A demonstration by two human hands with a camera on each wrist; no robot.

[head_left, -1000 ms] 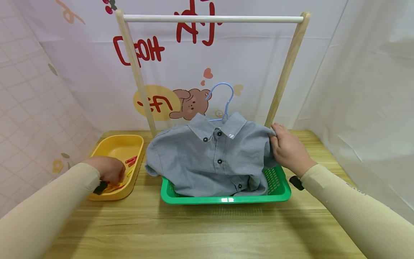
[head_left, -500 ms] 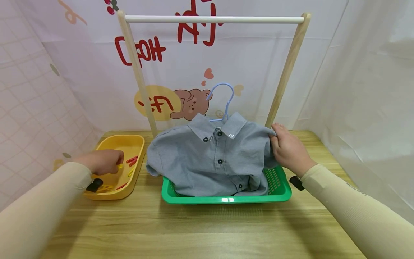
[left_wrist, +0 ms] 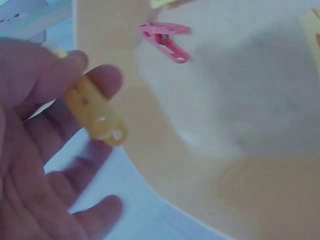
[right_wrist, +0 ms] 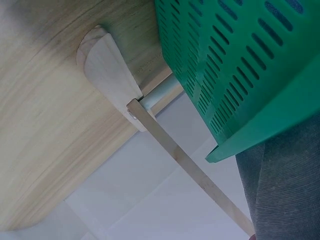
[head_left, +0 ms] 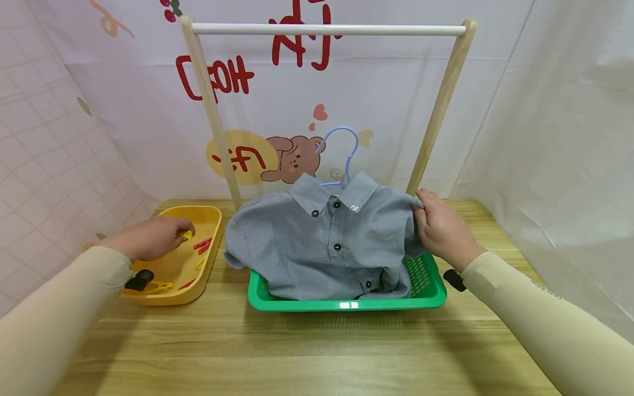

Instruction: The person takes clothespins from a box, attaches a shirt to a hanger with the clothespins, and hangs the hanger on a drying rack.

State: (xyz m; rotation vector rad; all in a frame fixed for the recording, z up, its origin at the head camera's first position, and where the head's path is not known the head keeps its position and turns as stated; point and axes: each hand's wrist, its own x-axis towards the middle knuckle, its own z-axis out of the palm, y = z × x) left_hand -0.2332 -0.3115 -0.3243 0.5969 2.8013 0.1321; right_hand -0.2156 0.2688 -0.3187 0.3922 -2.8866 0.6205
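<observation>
My left hand (head_left: 153,237) is over the yellow tray (head_left: 190,216), pinching a yellow clothespin (left_wrist: 95,112) between thumb and index finger; the other fingers are spread in the left wrist view. A grey button-up shirt (head_left: 302,242) sits on a light-blue hanger (head_left: 342,128), its hook rising above the collar. The shirt's lower part lies in a green basket (head_left: 317,306). My right hand (head_left: 443,226) grips the shirt's sleeve at the shoulder on the right. Only a sliver of that hand enters the right wrist view, beside the grey cloth (right_wrist: 285,185).
Red clothespins (head_left: 202,246) and several yellow ones lie in the tray. Behind the basket stands a wooden rack with a white bar (head_left: 327,29) on top. Its wooden foot (right_wrist: 110,70) shows in the right wrist view. The wood table (head_left: 277,352) extends in front.
The left hand has risen from the tray's near end toward its far part, lifting a yellow clothespin out. The right hand and the shirt have stayed in place.
</observation>
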